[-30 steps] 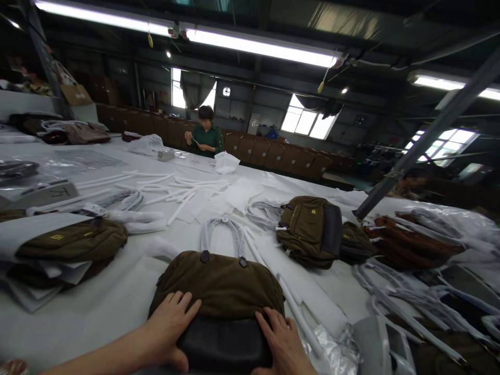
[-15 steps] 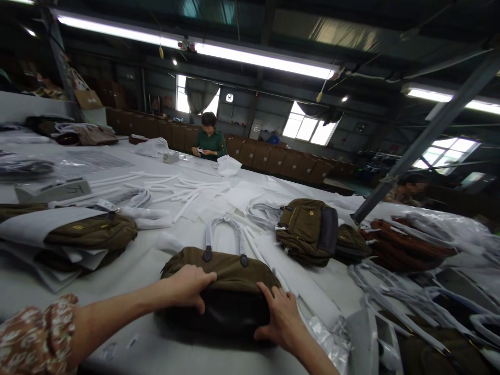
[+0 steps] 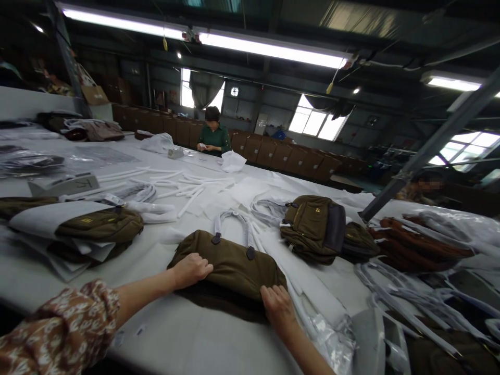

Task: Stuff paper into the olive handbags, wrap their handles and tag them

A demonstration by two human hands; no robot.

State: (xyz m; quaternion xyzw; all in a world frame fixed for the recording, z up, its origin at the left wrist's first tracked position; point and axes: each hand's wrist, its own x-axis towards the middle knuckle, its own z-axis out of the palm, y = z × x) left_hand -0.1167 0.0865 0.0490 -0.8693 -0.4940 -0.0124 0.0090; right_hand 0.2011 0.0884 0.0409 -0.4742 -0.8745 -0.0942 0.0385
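The fingers of the left hand [image 3: 193, 271] are curled together and clamped on the fabric at the left part of the front edge of a wide olive-brown fabric bag [image 3: 230, 265]. The fingers of the right hand [image 3: 278, 306] are bent side by side over the right end of the same edge, gripping it; the thumb position cannot be told. The bag is located between the hands, on a white-covered table [image 3: 175, 333], with its dark lower part in shadow. A looped handle [image 3: 248, 232] in translucent white wrapping extends from its far side, fixed by dark pointed tabs [image 3: 250, 253]. A patterned rust-brown sleeve [image 3: 66, 325] covers the left forearm. To the right of the bag lie a long white roll of sheet material [image 3: 324, 297] and crumpled clear plastic film [image 3: 336, 338]. Beyond the roll stands an olive bag with a dark side panel [image 3: 310, 226], near a stack of reddish-brown bags [image 3: 417, 247]. On the left, a white sheet [image 3: 47, 216] partly covers a flat olive bag [image 3: 101, 226]. Slim white rods [image 3: 191, 182] are scattered farther back. At the far edge, a co-worker in green [image 3: 214, 138] sits before brown cardboard cartons [image 3: 265, 151].
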